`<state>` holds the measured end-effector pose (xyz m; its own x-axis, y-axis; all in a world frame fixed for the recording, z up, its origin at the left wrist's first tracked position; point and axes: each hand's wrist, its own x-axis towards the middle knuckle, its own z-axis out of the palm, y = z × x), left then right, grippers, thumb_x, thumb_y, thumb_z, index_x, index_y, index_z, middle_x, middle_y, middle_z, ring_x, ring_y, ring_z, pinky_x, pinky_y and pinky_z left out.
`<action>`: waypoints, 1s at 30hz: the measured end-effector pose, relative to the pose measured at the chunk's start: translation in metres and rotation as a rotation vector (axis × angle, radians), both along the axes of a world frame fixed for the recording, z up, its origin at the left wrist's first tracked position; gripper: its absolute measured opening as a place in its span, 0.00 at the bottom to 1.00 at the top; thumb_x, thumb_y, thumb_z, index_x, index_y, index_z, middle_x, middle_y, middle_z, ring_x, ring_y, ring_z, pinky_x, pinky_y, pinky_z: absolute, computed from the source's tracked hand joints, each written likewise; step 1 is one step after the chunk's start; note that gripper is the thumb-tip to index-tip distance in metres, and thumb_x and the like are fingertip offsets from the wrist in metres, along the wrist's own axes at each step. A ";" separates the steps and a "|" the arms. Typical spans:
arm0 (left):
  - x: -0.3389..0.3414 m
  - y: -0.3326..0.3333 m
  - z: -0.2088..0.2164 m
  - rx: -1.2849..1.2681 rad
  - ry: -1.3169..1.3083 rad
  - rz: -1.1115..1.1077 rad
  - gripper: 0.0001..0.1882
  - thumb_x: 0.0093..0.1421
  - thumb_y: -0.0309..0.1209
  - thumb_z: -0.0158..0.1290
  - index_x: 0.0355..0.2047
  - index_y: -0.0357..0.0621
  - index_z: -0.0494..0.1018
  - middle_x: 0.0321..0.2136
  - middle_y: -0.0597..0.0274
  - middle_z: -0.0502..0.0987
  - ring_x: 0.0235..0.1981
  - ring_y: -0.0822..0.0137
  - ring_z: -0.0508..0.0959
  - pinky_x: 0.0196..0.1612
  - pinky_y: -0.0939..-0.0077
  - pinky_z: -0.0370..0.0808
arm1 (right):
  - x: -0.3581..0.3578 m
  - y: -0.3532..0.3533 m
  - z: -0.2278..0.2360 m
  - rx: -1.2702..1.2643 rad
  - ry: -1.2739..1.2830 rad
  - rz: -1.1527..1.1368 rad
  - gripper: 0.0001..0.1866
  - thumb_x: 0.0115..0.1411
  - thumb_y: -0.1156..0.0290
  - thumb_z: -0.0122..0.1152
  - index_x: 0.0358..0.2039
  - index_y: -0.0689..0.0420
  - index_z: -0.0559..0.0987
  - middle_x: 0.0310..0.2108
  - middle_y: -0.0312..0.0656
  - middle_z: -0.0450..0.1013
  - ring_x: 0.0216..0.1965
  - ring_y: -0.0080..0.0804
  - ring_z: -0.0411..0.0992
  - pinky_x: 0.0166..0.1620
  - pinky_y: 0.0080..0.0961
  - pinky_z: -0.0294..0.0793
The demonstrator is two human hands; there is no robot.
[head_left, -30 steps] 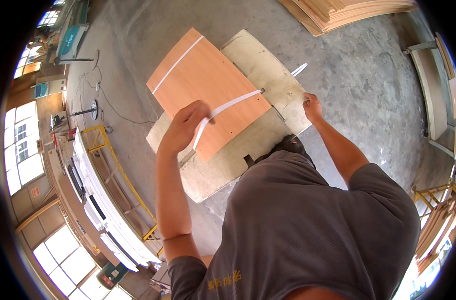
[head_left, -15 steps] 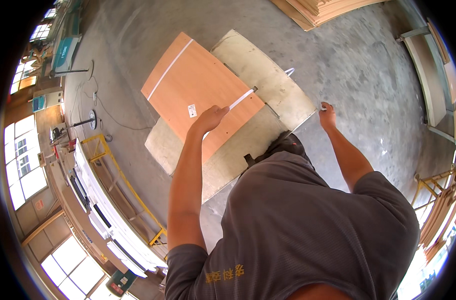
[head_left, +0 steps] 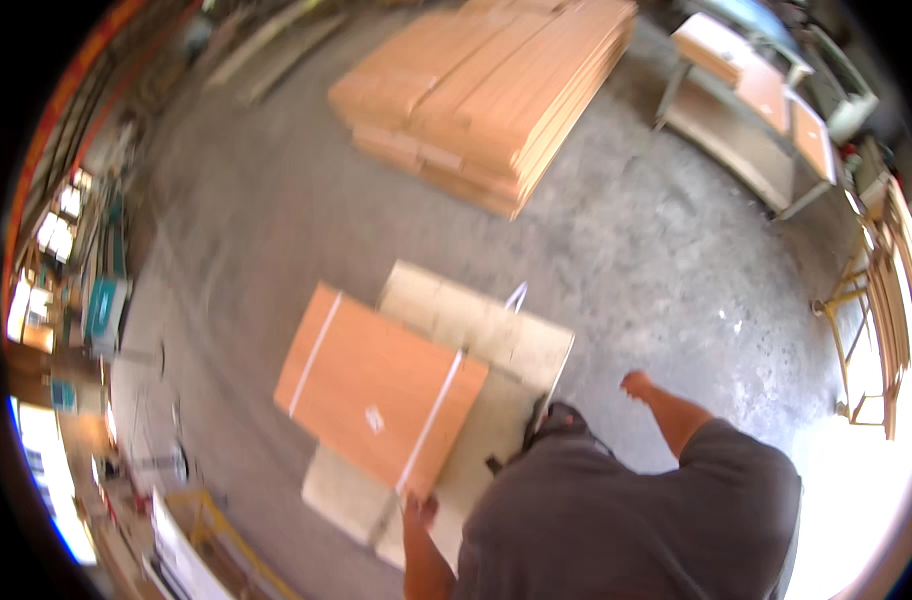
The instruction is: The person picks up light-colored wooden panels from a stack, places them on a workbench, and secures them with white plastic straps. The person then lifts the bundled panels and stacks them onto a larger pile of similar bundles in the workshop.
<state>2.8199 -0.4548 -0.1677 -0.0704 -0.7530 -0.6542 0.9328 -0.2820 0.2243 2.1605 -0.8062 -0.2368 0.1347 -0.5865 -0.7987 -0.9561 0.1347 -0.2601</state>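
A flat wood-coloured panel (head_left: 361,375) with two white straps across it and a small white label lies on pale, worn boards (head_left: 476,305). My left hand (head_left: 421,510) is at the panel's near edge, beside the lower end of the right-hand strap (head_left: 431,415). Its fingers are smeared, and I cannot tell whether they touch the strap. Off to the right, my right hand (head_left: 638,386) hangs over the concrete floor, away from the panel. Its fingers look curled; whatever may be in them is hidden. A loop of white strap (head_left: 517,297) sticks up past the boards' far edge.
A large stack of wood-coloured panels (head_left: 476,90) stands on the floor ahead. At the far right is a table (head_left: 726,150) with panels on it. Yellow frames stand at the right (head_left: 846,330) and lower left (head_left: 226,540). Machines line the left side.
My view has swung up, bringing the large stack and the table into sight. My left hand has moved from the middle of the right-hand strap to the panel's near edge, leaving the strap lying across the panel.
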 end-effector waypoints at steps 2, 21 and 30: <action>-0.030 -0.025 0.000 0.510 -0.157 0.399 0.23 0.58 0.44 0.56 0.49 0.47 0.66 0.39 0.54 0.71 0.41 0.57 0.73 0.41 0.60 0.77 | 0.020 0.007 0.041 -0.164 0.054 0.116 0.19 0.55 0.53 0.55 0.38 0.52 0.83 0.44 0.47 0.77 0.48 0.46 0.73 0.50 0.41 0.73; -0.027 -0.064 0.020 0.539 -0.913 -0.362 0.32 0.59 0.59 0.49 0.38 0.36 0.71 0.23 0.52 0.77 0.16 0.59 0.76 0.18 0.69 0.71 | -0.015 0.301 0.072 0.157 -0.048 -0.470 0.14 0.59 0.64 0.58 0.44 0.53 0.81 0.36 0.41 0.79 0.33 0.33 0.79 0.31 0.31 0.80; -0.002 -0.064 0.023 0.465 -0.891 -0.537 0.35 0.59 0.66 0.44 0.31 0.40 0.73 0.17 0.57 0.72 0.13 0.65 0.69 0.16 0.70 0.63 | 0.004 0.321 0.099 0.225 -0.046 -0.844 0.13 0.62 0.64 0.55 0.42 0.55 0.80 0.36 0.42 0.78 0.35 0.33 0.79 0.33 0.33 0.81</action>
